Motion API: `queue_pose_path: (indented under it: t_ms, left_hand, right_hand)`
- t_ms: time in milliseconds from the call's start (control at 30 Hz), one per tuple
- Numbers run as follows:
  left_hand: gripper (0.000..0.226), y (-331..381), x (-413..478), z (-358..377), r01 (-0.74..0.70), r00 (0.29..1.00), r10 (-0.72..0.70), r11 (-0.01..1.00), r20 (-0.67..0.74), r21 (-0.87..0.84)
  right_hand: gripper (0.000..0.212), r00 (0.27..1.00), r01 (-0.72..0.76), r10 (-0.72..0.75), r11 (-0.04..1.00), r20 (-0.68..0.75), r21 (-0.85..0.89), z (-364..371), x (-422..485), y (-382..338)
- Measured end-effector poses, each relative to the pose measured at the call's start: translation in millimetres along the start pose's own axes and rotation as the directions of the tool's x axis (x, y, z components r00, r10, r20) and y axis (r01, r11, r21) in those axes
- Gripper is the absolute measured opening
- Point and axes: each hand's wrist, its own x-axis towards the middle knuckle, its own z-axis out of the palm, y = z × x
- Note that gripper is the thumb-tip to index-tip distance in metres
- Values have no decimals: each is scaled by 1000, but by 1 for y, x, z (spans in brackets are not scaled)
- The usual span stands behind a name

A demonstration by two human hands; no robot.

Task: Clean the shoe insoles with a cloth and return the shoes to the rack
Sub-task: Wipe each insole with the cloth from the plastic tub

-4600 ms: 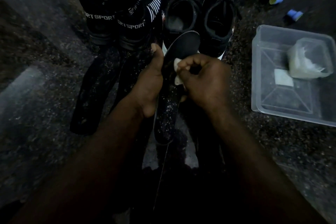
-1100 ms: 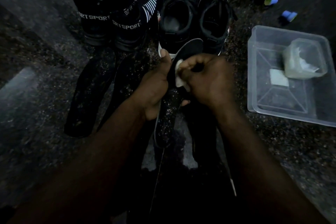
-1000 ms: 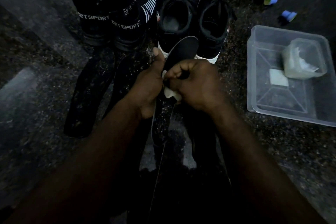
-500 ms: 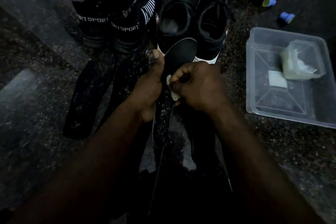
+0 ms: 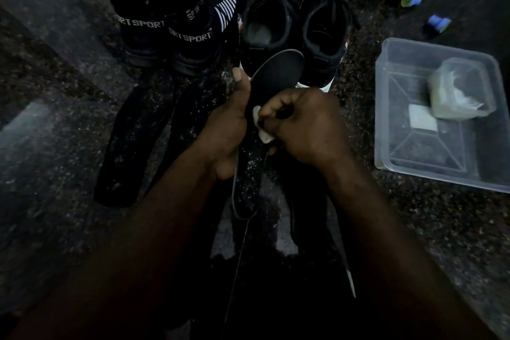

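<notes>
While the left hand [image 5: 229,124] grips the insole [image 5: 278,72] by its edge, thumb up, to steady it for wiping, the right hand [image 5: 306,124] clenches the white cloth [image 5: 263,132] against it, left of the clear tub [image 5: 441,174].

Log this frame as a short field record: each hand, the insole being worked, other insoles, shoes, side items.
left hand: grips the held insole at its edge, thumb up
right hand: presses a white cloth onto that insole
floor insoles: two, left of the hands
shoes: SPORT pair and plain black pair on the floor beyond the hands
side: clear tub at right, small container inside
</notes>
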Motion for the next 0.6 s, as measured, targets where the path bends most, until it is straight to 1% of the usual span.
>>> queue_pose_path:
  t_ms: [33,100,133,167,233,300,400,467,500,533,600]
  left_hand:
    - [101,2,0,0,10,999,-10,1000,46,3]
    - [99,6,-2,1,30,991,-33,999,127,21]
    - [97,7,-3,3,36,990,-40,999,137,33]
    - [96,7,-4,4,37,990,-42,999,132,37]
    - [95,7,-4,4,31,991,-35,999,125,30]
    - [93,6,-4,2,17,991,-21,999,133,29]
    - [89,6,-4,0,-3,993,5,1000,119,-12]
    - [86,4,-4,2,-6,995,10,999,95,-39]
    - [86,3,-4,4,0,996,4,999,94,-43]
    - [87,3,-5,5,10,995,-6,999,102,-37]
    - [87,3,-7,7,27,992,-27,1000,125,4]
  right_hand:
    - [20,996,-18,18,1000,-86,1,-3,1,3]
    - [19,957,-54,39,998,-286,-45,-10,5,10]
    - [19,937,-67,46,996,-346,-52,-14,6,13]
    - [19,929,-74,50,996,-367,-50,-15,6,15]
    - [18,936,-85,65,996,-345,-42,-12,7,17]
    - [17,954,-76,77,997,-290,17,-9,8,17]
    - [17,987,-64,79,992,-138,110,-4,6,12]
    - [16,996,-26,32,997,-78,69,1,4,9]
    - [15,996,-7,11,999,-90,47,3,4,10]
    - [14,991,1,3,999,-137,34,3,4,11]
    - [16,954,-14,16,1000,-299,10,-1,7,15]
